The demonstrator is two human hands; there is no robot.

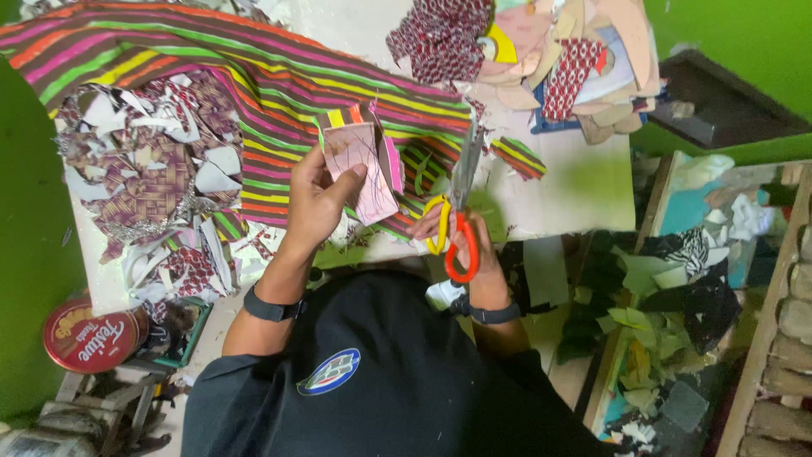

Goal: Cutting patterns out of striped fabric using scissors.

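cloth (254, 76) lies across table (592, 182) | scrap pile (152, 186) on table's left edge | cut shapes (558, 59) at far right corner | tin (89, 334) left, below table

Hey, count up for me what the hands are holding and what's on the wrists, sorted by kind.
Scissors, in the right hand: 1
Pink pattern piece, in the left hand: 1
Black wristbands: 2
Total: 4

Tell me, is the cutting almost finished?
Partly. Done: a heap of scraps and a stack of cut pieces. In hand: the left hand holds a pink piece, the right hand scissors. Left: much striped cloth uncut.
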